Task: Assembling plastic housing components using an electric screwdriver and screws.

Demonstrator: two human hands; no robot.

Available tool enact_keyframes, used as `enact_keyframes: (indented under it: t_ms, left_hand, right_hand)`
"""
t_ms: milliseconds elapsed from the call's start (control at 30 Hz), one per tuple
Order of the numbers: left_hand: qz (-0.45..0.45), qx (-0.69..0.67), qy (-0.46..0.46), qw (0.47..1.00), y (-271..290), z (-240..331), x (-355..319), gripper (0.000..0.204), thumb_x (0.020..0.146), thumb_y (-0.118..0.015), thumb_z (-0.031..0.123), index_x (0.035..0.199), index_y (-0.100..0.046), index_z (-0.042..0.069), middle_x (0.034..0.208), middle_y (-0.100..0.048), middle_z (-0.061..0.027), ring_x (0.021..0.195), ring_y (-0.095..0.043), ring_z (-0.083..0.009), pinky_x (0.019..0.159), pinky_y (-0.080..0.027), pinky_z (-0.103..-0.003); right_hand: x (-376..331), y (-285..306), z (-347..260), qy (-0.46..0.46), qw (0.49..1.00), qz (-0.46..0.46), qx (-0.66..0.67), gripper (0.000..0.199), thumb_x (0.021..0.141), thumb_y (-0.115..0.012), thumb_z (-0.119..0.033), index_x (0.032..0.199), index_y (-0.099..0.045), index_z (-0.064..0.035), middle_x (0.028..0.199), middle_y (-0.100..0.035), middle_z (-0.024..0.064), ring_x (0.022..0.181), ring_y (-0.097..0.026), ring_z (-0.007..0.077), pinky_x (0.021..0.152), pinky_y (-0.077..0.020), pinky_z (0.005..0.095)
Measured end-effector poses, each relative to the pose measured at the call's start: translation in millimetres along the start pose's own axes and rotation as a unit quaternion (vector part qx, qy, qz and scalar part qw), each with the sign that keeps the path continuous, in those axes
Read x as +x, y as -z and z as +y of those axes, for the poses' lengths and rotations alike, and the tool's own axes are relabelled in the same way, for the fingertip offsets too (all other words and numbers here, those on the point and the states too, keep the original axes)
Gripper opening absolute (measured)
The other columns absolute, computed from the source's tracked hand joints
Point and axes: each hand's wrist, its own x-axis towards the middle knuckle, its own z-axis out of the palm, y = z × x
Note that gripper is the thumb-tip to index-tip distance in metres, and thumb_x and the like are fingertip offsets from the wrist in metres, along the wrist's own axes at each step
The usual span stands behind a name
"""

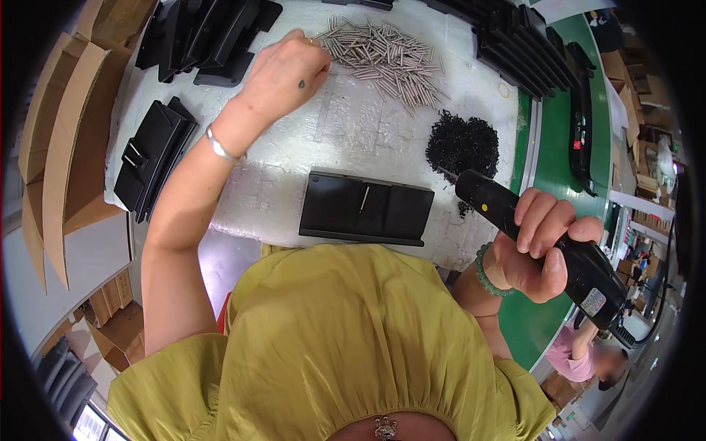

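My right hand (540,239) is wrapped around a black electric screwdriver (489,202), whose bit points left towards a heap of small black screw-like parts (463,147). My left hand (287,73), its fingers curled closed, hovers at the left edge of a pile of thin silvery metal pins (393,59). Its fingertips are hidden, so anything between them does not show. Close in front of my body lies a rectangular black plastic panel (338,209) with one metal pin resting across its middle. Neither hand touches the panel.
Several black panels lie stacked at left (154,158), with more black pieces (209,37) at far left and a row of black panels (522,51) at far right. A cardboard box (81,140) stands beside the white worktable (279,162). Another person (577,353) is at lower right.
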Motion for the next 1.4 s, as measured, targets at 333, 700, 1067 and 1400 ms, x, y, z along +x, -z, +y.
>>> enact_keyframes:
  t_ms: [333,700,1067,1400]
  left_hand:
    - [0.013,-0.345,0.087,0.934,19,69,-46,0.021,0.073,-0.065,0.002,0.094,-0.065,0.004,0.070,-0.060,-0.0060,0.061,-0.058,-0.0155,0.058,-0.050,-0.026]
    - [-0.071,-0.616,0.211,0.756,7,98,-69,0.010,0.079,-0.062,-0.005,0.088,-0.062,0.000,0.081,-0.061,-0.0009,0.075,-0.058,-0.0034,0.067,-0.049,-0.017]
    - [0.023,-0.302,-0.026,0.953,-4,108,-77,0.020,0.061,-0.069,-0.006,0.077,-0.063,0.004,0.075,-0.061,-0.0043,0.073,-0.056,-0.0203,0.061,-0.047,-0.028]
    - [0.047,-0.296,0.015,0.954,-11,108,-80,0.015,0.062,-0.068,-0.001,0.073,-0.062,0.007,0.073,-0.059,-0.0018,0.072,-0.054,-0.0214,0.060,-0.047,-0.031]
  right_hand:
    - [2,-6,5,-0.019,0.997,-0.040,0.062,0.034,0.076,-0.058,-0.010,0.105,-0.040,-0.0089,0.062,-0.047,0.0022,0.049,-0.044,0.0132,0.054,-0.0367,0.0300]
    - [-7,-19,-5,-0.079,0.994,-0.066,0.040,0.029,0.075,-0.055,-0.015,0.103,-0.046,-0.0111,0.065,-0.047,-0.0025,0.054,-0.044,0.0092,0.058,-0.0338,0.0261]
    - [-13,-16,-2,-0.104,0.990,-0.096,0.029,0.031,0.076,-0.056,-0.014,0.103,-0.043,-0.0121,0.065,-0.047,-0.0020,0.053,-0.045,0.0100,0.059,-0.0367,0.0275]
    - [-15,-20,6,-0.115,0.988,-0.103,0.030,0.031,0.076,-0.057,-0.015,0.103,-0.043,-0.0132,0.065,-0.047,-0.0025,0.053,-0.046,0.0103,0.059,-0.0377,0.0278]
